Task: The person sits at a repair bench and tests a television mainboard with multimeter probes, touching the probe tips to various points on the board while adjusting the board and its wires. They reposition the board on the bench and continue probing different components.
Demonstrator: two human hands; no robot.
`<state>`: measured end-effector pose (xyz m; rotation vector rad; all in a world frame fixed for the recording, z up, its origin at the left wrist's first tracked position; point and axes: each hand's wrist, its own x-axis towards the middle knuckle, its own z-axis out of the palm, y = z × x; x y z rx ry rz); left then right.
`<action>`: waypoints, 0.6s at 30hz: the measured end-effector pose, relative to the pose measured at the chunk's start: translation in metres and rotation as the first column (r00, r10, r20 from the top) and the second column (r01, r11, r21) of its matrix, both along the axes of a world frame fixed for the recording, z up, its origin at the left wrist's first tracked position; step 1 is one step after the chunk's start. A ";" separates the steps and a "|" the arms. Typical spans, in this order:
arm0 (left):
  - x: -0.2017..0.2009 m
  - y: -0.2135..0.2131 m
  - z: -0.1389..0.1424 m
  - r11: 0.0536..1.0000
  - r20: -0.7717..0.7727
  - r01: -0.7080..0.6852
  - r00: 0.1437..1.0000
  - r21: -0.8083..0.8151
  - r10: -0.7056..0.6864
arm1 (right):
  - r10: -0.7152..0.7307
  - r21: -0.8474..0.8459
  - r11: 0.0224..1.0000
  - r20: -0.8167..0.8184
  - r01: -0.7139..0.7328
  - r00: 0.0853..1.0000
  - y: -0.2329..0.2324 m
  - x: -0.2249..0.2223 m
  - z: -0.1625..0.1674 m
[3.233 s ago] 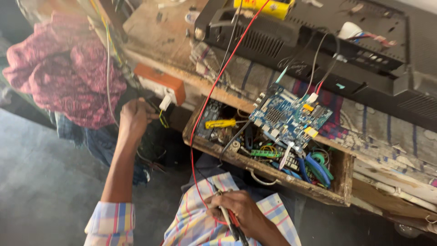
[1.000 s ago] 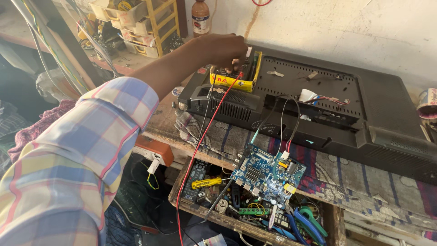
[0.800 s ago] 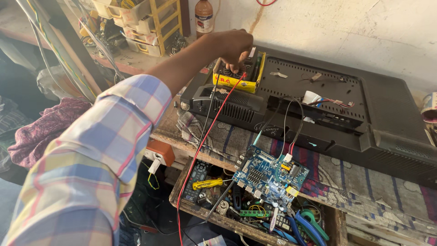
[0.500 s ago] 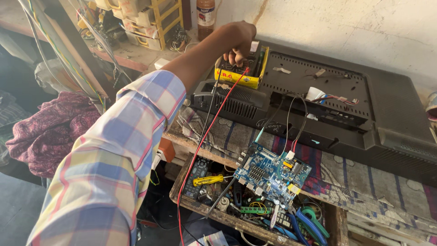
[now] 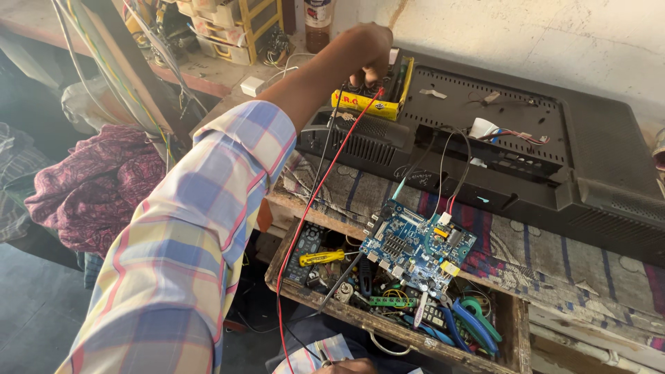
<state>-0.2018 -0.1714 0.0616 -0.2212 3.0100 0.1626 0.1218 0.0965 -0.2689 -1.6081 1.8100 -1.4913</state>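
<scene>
The yellow meter [image 5: 377, 93] is propped on the far left corner of the black television back [image 5: 526, 149], tilted up toward the head camera, presumably so its face can be read from the near side. The left hand [image 5: 366, 54] is stretched far over the counter [image 5: 554, 277] and is set on the meter's top, the fingers [image 5: 361, 75] curled down together onto its face as if on a dial; exactly what is pinched cannot be told, since the knuckles hide it.

A red lead [image 5: 315, 201] and a black lead [image 5: 320, 166] are run from the meter down across the television's edge toward the near bottom, where the right hand [image 5: 346, 365] is just caught at the frame's edge. Something thin seems to be gripped there, though whether the fingers are closed cannot be told.

The blue circuit board [image 5: 418, 246] is rested on the rim of an open wooden drawer [image 5: 388, 325], kept wired to the television by thin cables, so it lies within reach of the leads. In the drawer a yellow-handled screwdriver [image 5: 322, 257] and blue-handled pliers [image 5: 474, 325] are lying among loose parts. A maroon cloth [image 5: 97, 187] is heaped well off to the left.
</scene>
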 end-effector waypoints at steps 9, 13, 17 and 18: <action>0.007 -0.003 -0.004 0.811 -0.137 0.406 0.856 -0.420 -0.499 | 0.018 -0.022 1.000 0.003 -0.018 1.000 0.001 0.001 -0.010; 0.012 -0.012 -0.002 0.889 -0.037 0.394 0.910 -0.233 -0.413 | 0.043 -0.051 0.998 0.010 -0.043 0.999 0.006 -0.001 -0.013; 0.036 -0.014 -0.006 0.940 -0.057 0.332 0.940 -0.085 -0.337 | -0.004 0.041 0.999 0.310 -0.009 0.951 0.023 0.006 -0.011; 0.047 -0.011 -0.008 0.937 -0.097 0.339 0.933 -0.080 -0.346 | 0.040 -0.073 0.997 0.593 0.005 0.804 0.024 0.004 -0.010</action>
